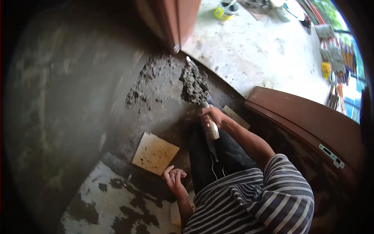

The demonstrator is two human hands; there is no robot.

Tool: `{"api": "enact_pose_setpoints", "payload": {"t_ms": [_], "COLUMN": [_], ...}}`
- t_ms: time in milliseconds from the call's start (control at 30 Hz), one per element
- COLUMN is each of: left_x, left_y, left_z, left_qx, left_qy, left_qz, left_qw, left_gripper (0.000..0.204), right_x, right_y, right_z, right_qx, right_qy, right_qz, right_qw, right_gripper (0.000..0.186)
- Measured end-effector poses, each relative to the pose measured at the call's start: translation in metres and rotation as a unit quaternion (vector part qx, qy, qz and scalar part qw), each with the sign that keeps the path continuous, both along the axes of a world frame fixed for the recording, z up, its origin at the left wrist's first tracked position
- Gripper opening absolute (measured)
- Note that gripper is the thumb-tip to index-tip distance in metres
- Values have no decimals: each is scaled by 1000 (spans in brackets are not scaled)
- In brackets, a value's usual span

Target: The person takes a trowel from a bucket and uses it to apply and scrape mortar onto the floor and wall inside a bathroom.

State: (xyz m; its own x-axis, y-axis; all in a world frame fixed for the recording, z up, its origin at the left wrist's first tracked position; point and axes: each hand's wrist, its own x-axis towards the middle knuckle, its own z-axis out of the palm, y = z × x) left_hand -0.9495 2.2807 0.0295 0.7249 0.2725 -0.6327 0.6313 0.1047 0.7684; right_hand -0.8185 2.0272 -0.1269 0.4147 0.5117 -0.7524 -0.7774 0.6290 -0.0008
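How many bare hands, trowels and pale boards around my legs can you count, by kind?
Bare hands: 2 (left hand, right hand)
Mortar-loaded trowel: 1
Pale boards: 3 (speckled board; partly hidden board by the right forearm; partly hidden board by the left forearm)
Total: 6

The person wore a short-sleeved shirt [233,202] striped all over in dark grey and a pale, nearly white tone, the dark bands wider than the light ones. Its loose cloth gathered in folds across the front, bending the stripes. The right sleeve [290,171] was roomy and ended above the elbow. Below the hem came dark, near-black trousers [235,154] with two thin white cords [214,167] at the front. The left hand [176,176] and right hand [212,116] were bare.
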Motion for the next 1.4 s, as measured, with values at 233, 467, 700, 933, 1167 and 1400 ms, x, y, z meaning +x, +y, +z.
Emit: {"api": "enact_pose_setpoints", "payload": {"t_ms": [233,467,700,933,1167,1400], "left_x": [39,97,216,366,530,531], "left_y": [-73,-211,-393,-545,-665,-703], "left_z": [-2,-22,-5,23,-6,2], "left_qx": [39,85,51,74,108,181], "left_qy": [44,114,74,97,58,152], "left_qz": [-143,-230,-259,-257,-262,-202], "left_qw": [988,963,962,959,957,950], "left_gripper": [29,25,28,28,28,23], "right_x": [-15,-8,70,207,352,489], "right_y": [-154,-333,-542,-741,-884,-1007], "right_z": [69,93,105,130,102,-58], "right_qx": [-77,-148,-167,-193,-304,-576], "right_qy": [-33,-85,-53,-35,-54,-68], "right_qz": [-157,-244,-311,-368,-367,-135], "right_qw": [984,955,934,909,878,803], "right_gripper": [13,15,17,15,16,22]}}
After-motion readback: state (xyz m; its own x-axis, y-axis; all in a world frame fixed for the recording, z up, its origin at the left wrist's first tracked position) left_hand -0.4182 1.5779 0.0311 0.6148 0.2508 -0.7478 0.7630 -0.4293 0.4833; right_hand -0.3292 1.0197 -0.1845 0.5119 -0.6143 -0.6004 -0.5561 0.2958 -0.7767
